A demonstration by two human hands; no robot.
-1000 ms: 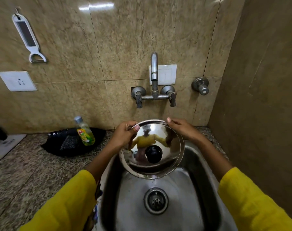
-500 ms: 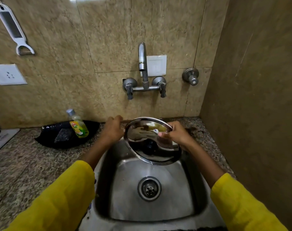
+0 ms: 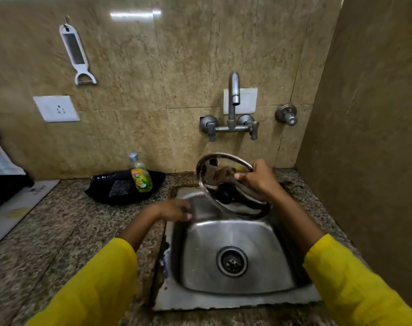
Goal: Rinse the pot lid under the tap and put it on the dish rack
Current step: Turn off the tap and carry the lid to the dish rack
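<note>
A shiny steel pot lid with a black knob hangs tilted over the far end of the steel sink, below the tap. My right hand grips the lid by its right rim. My left hand is off the lid, lower and to the left at the sink's left edge, fingers loosely curled, holding nothing. No water runs from the tap. No dish rack is in view.
A dish-soap bottle and a scrub pad lie in a black tray on the granite counter left of the sink. A peeler hangs on the tiled wall. A wall stands close on the right. A dark object sits at far left.
My left hand has let go of the lid and dropped to the sink's left edge. The lid, now held by the right hand alone, has tipped flatter and moved right.
</note>
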